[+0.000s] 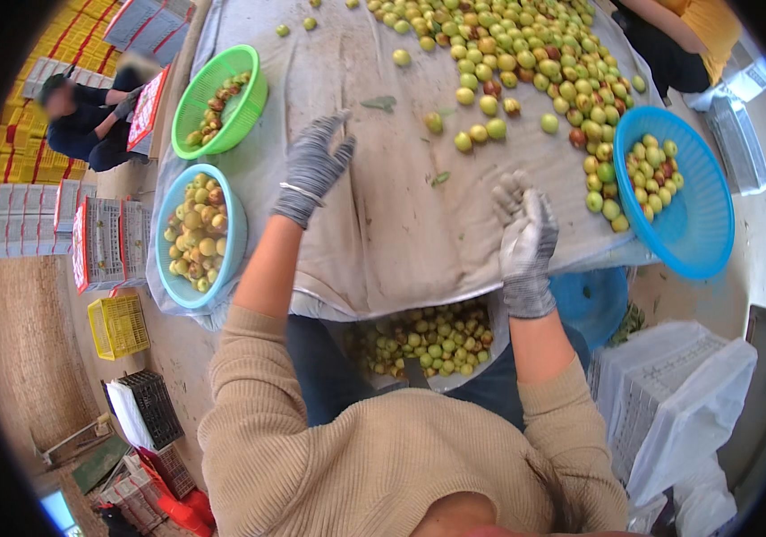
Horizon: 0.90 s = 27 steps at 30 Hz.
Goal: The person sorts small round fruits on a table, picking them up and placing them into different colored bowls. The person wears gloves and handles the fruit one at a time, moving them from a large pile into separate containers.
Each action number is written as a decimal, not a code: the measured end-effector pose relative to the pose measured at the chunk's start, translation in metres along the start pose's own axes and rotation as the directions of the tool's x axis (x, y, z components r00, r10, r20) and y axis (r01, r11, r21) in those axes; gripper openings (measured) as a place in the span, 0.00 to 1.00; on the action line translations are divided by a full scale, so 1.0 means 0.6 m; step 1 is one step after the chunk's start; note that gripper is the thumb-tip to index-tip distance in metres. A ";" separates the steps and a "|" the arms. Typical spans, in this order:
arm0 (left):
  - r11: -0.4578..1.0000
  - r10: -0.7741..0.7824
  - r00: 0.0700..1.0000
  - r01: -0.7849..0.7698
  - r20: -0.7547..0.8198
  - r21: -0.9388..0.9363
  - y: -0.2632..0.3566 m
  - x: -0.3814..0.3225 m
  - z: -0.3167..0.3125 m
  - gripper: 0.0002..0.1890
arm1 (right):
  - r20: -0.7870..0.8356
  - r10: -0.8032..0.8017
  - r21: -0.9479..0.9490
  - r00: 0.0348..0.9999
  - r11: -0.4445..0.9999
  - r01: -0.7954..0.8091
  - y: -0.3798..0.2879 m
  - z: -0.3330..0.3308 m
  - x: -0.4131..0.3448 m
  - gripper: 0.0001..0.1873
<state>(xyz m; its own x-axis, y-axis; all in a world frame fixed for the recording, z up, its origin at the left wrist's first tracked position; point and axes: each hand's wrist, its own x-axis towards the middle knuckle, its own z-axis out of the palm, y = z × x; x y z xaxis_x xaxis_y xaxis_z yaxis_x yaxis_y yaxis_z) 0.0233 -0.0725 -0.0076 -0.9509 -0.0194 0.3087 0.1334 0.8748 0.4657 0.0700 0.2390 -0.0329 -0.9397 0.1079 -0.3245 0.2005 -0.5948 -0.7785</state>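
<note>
My left hand point(316, 168), in a grey knit glove, is above the cloth-covered table point(396, 241) with its fingers apart and nothing in it. Palm up with curled fingers, my right hand point(524, 235) wears a grey and white glove; whether something small lies in it cannot be told. Beyond it spreads a heap of green and reddish jujube-like fruits point(537, 47). A green basket point(259, 87) and a light blue basket point(239, 235), both holding fruit, stand at the left. At the right edge a blue basket point(698, 228) is tilted, with fruit inside.
More fruit point(437, 342) lies in a container below the table edge, between the knees. Another blue basin point(591, 302) sits under the right edge. Crates point(114, 241) stand on the left floor, plastic-covered crates point(658, 382) at right. One person point(81, 127) sits at left; another stands at upper right.
</note>
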 end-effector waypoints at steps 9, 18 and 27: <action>0.982 0.183 0.969 -0.186 0.168 0.004 0.214 0.085 0.248 0.25 | -0.156 0.094 0.125 0.983 0.989 -0.075 -0.032 -0.009 -0.006 0.16; 0.954 0.268 0.957 -0.280 0.110 0.109 0.189 -0.015 0.201 0.14 | -0.059 0.004 0.166 0.998 0.986 0.005 -0.048 -0.083 -0.058 0.14; 0.949 0.313 0.930 -0.300 0.194 -0.097 0.245 -0.357 0.105 0.25 | 0.078 -0.069 0.048 0.995 0.997 0.065 -0.026 -0.111 -0.088 0.15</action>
<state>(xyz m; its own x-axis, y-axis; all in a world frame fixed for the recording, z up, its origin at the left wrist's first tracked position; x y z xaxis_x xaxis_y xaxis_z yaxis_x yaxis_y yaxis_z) 0.2290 0.0908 -0.0573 -0.8964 0.3499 0.2722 0.4387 0.7890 0.4302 0.1350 0.2956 -0.0390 -0.9701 0.0856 -0.2273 0.1256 -0.6241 -0.7712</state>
